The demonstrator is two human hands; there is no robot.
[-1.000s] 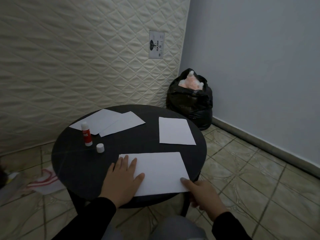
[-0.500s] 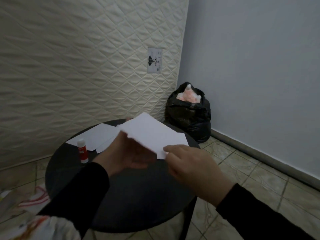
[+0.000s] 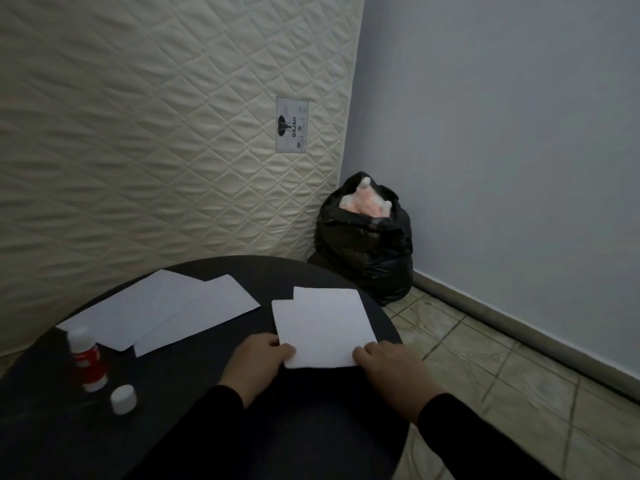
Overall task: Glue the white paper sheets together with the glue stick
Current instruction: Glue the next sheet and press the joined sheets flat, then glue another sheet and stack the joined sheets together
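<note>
A white sheet (image 3: 318, 330) lies on top of a second white sheet (image 3: 346, 296) at the right side of the round black table (image 3: 207, 427), slightly offset from it. My left hand (image 3: 258, 362) pinches the top sheet's near left corner. My right hand (image 3: 391, 365) holds its near right corner. Two more white sheets (image 3: 166, 313) overlap at the table's far left. The red and white glue stick (image 3: 86, 358) stands uncapped at the left, its white cap (image 3: 123, 398) beside it.
A quilted mattress (image 3: 156, 133) leans against the wall behind the table. A full black rubbish bag (image 3: 363, 244) sits in the corner on the tiled floor (image 3: 502, 375). The blue-grey wall (image 3: 502, 133) runs along the right.
Both hands lifted the near sheet off the table, carried it up and away, and have now laid it over the sheet at the right. The camera view has tilted up.
</note>
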